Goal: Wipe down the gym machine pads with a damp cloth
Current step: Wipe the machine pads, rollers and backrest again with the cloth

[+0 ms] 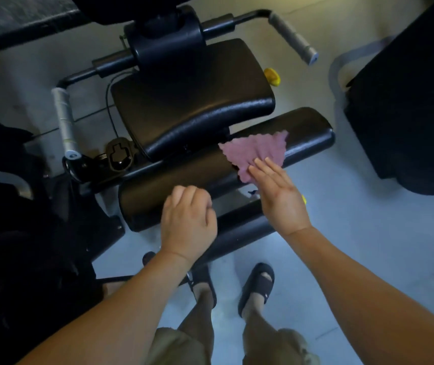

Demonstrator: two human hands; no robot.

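The right hand [276, 192] pressed flat on the pink cloth [256, 150], hiding its near corner, while beside it the left hand [188, 219] curled closed, fingertips hidden.

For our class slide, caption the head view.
Right hand presses a pink cloth on the long black pad; left hand is curled, holding nothing.

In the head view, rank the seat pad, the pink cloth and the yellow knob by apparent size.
Largest: seat pad. Then pink cloth, partly under the right hand. Smallest: yellow knob.
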